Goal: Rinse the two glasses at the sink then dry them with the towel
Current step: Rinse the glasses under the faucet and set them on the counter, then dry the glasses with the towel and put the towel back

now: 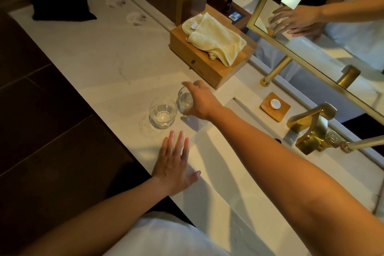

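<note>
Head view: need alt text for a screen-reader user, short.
A person's right hand grips the far glass, beside the near glass on a pale counter next to the sink; the left hand lies flat at the counter's edge. A cream towel lies on a wooden box behind them, and a gold faucet stands over the sink.

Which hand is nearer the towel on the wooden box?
Right. The right hand grips a glass just short of the towel; the left hand lies flat on the counter, farther back.
</note>
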